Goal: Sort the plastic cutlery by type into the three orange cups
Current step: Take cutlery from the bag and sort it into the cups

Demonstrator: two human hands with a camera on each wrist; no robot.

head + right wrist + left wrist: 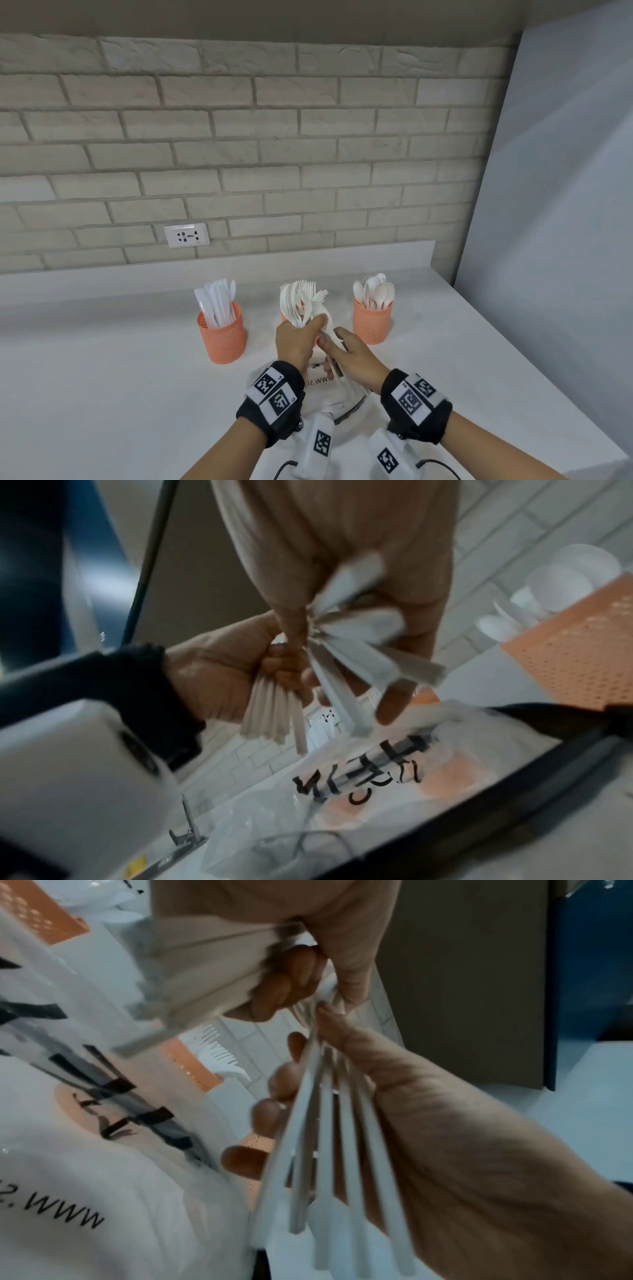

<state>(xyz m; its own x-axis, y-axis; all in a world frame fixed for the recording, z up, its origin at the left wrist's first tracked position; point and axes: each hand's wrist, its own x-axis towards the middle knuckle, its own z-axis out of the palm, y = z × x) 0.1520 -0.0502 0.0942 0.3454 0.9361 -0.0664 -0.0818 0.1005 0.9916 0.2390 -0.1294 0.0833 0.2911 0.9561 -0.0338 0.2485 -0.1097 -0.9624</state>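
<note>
Three orange cups are seen standing in a row on the white counter (pixel 102 359) before the brick wall. The left cup (pixel 222 337) holds knives (pixel 216 301); the right cup (pixel 372 320) holds spoons (pixel 375 291). The middle cup (pixel 283 317) is almost wholly hidden behind the hands, only a sliver of orange showing; fork tines are seen rising from it in the left wrist view.

A bundle of forks (pixel 301 301) is held upright in the left hand (pixel 296 342), the fingers curled round the handles, tines fanned out above, directly in front of the middle cup. In the left wrist view the handles are seen splayed below the fist. The right hand (pixel 352 356) is closed on a second clutch of white handles (pixel 363 653), pinched between thumb and fingers and touching the left hand's bundle. Which type these pieces are cannot be told, as their heads are not seen. A printed plastic bag (pixel 329 383) lies on the counter beneath both hands.

The step in hand is judged to be the gathering and squaring of forks prior to deposit. The task appears well advanced, knives and spoons being already lodged. The next move would call for the two clutches to be merged or separated by type, the handles aligned downward, and the bundle lowered into the middle cup without snagging the tines already there
</note>
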